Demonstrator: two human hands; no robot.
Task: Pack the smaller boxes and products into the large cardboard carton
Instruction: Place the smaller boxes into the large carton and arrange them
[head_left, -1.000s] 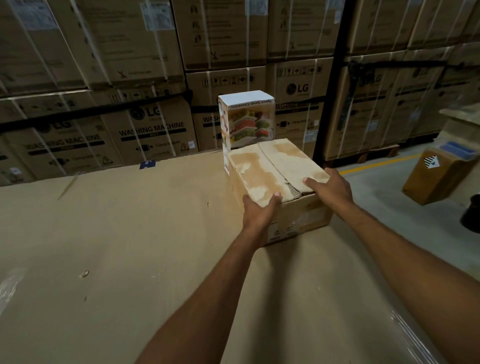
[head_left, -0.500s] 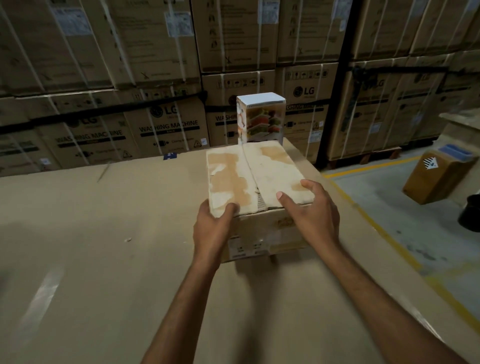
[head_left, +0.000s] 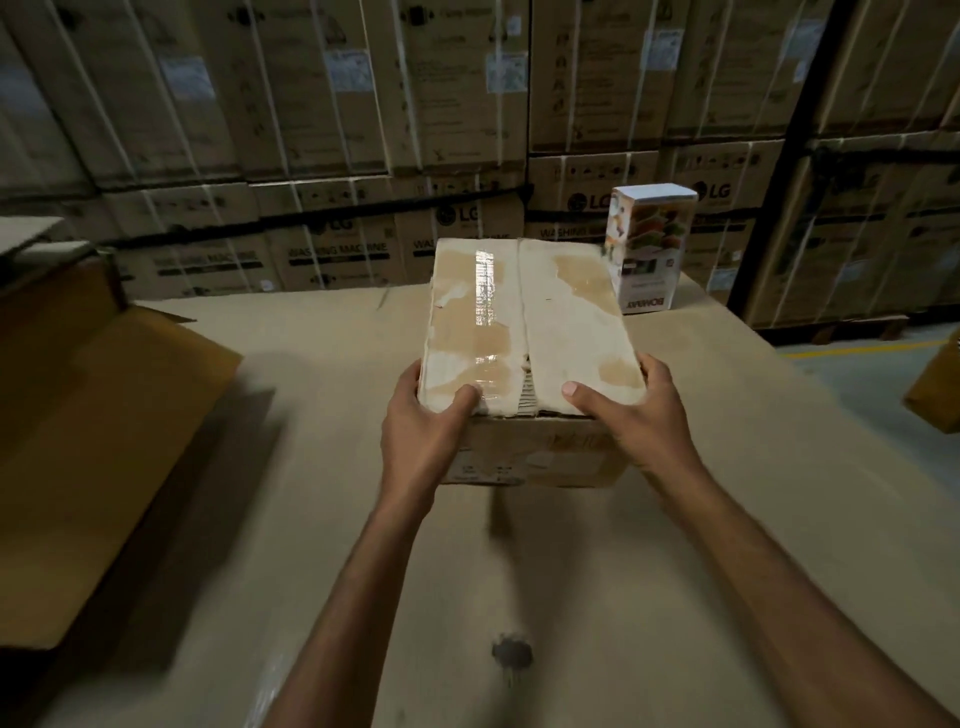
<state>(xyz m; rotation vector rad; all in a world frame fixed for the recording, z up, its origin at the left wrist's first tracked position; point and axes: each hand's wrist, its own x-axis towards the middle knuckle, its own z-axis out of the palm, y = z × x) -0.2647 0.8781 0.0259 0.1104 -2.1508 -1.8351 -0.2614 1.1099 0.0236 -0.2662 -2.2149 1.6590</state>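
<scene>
At twelve o'clock over the counter, my left hand and right hand clamp the taped box, best carried level to the carton at nine o'clock.

carton — cut by left edge | box — label print blurred

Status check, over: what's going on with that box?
Left hand, right hand gripping taped box. Large carton at left, flap open. Path looks clear.
</scene>
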